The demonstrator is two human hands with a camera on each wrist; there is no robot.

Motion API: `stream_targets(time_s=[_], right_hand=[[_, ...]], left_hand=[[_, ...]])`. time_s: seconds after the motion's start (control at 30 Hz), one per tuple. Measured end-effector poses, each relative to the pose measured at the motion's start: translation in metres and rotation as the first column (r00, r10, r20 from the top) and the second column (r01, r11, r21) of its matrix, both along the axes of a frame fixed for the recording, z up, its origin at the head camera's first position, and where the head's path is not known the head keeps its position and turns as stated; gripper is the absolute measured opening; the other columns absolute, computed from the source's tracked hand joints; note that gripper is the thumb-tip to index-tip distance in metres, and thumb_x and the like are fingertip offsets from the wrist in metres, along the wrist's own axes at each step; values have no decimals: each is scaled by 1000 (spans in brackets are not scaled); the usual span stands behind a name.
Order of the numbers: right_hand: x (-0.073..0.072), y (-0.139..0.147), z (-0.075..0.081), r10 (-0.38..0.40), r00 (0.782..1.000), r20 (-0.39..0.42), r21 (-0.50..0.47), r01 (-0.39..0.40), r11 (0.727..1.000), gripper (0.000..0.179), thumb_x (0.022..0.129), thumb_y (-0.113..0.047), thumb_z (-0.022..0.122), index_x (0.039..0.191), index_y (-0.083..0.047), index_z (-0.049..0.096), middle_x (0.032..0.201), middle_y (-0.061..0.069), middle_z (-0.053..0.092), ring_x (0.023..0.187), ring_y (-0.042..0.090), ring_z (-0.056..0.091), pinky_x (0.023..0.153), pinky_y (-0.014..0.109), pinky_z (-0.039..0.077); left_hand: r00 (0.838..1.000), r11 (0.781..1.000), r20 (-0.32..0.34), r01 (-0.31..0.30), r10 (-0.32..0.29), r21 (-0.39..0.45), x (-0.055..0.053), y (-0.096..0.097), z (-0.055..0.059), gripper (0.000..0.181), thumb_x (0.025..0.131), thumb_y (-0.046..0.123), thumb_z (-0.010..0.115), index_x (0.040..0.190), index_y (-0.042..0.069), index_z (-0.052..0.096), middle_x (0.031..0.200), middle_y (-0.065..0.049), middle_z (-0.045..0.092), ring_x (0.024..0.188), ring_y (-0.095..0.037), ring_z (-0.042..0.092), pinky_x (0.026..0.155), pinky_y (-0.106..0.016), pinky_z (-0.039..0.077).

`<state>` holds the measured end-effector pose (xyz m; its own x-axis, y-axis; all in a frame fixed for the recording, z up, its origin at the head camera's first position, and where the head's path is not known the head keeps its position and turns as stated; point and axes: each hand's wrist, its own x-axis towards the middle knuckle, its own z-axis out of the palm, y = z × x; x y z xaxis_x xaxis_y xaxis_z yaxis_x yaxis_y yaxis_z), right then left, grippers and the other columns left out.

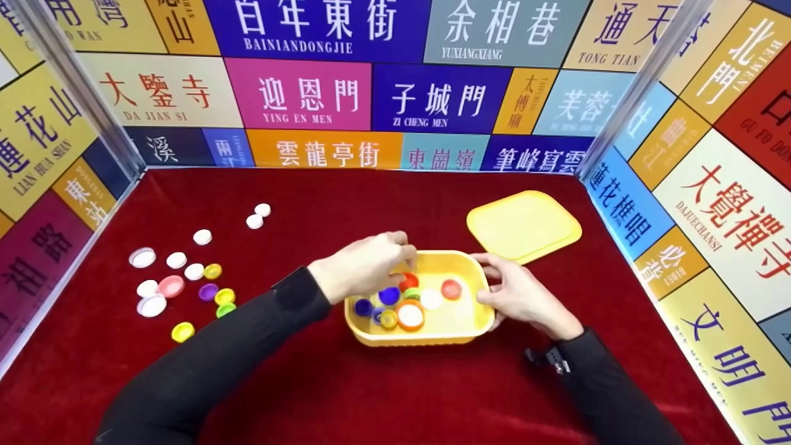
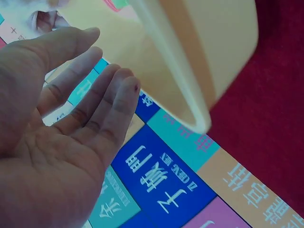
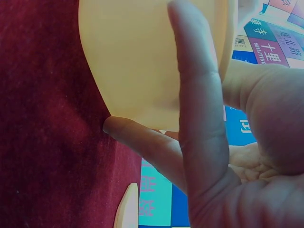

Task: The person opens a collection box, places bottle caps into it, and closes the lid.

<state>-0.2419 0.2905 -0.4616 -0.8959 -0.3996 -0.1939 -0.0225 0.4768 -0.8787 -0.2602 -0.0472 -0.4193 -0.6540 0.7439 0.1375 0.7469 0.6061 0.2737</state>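
Observation:
A yellow plastic box (image 1: 408, 340) stands on the red cloth, with several bottle caps inside, among them a blue cap (image 1: 389, 295), an orange-rimmed white cap (image 1: 410, 315) and a red cap (image 1: 452, 289). Over the box's far left side is my left hand (image 1: 371, 266). In the left wrist view its fingers (image 2: 111, 109) are loosely bent, and nothing shows between them and the thumb. My right hand (image 1: 525, 296) grips the box's right end, thumb at the rim. The right wrist view shows fingers (image 3: 202, 104) lying along the box's outer wall (image 3: 133, 57).
Several loose caps lie on the cloth at the left, including a pink cap (image 1: 171, 286), a purple cap (image 1: 208, 292) and a white cap (image 1: 203, 237). A yellow lid (image 1: 525, 225) lies at the back right. Printed panels (image 1: 296, 93) wall in the back and both sides.

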Motion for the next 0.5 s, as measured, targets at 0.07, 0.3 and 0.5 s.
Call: stream_targets(time_s=[0.07, 0.3, 0.5], right_hand=[[0, 0, 0, 0, 1000, -2, 1, 0, 1000, 77, 100, 5, 72, 173, -7, 51, 154, 29, 72, 83, 40, 86, 59, 48, 71], [0, 0, -1, -5, 1000, -19, 17, 5, 1000, 77, 99, 4, 72, 173, -7, 51, 152, 29, 73, 80, 37, 86, 58, 49, 70], [0, 0, -1, 0, 1000, -13, 8, 1, 1000, 76, 100, 4, 73, 172, -7, 52, 152, 30, 73, 82, 39, 86, 59, 51, 70]], left_hand=[[999, 1000, -23, -25, 25, 9, -4, -6, 0, 19, 107, 18, 87, 123, 8, 84, 117, -13, 74, 105, -31, 78, 96, -44, 70], [984, 984, -63, -164, 168, 75, -24, -36, -1, 19, 108, 19, 83, 125, 10, 84, 122, -14, 76, 111, -33, 78, 99, -48, 71], [950, 940, -39, -298, 309, 167, -45, -80, -9, 22, 108, 16, 82, 128, 7, 83, 125, -15, 75, 110, -34, 77, 104, -49, 68]])
